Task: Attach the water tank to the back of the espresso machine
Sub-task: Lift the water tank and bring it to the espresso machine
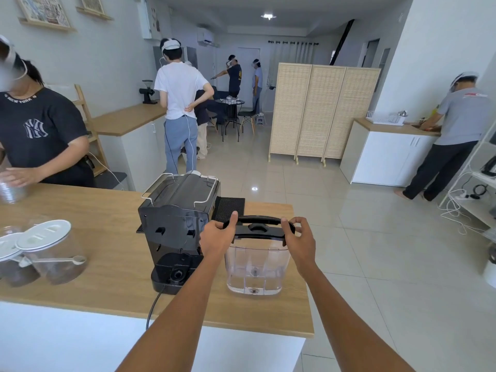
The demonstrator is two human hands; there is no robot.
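black espresso machine (177, 224), clear black-lidded water tank (256, 267)

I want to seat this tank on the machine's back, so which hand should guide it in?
Probably the left hand. It grips the water tank on the side nearest the espresso machine, beside the empty base; the right hand holds the far end and can steady it.

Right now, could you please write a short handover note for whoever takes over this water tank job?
Left hand and right hand each grip an end of the black lid on the clear water tank. The tank is to the right of the espresso machine, whose back faces the camera, on the wooden counter. Done: tank in hand. Left: seat it on the machine's rear base.
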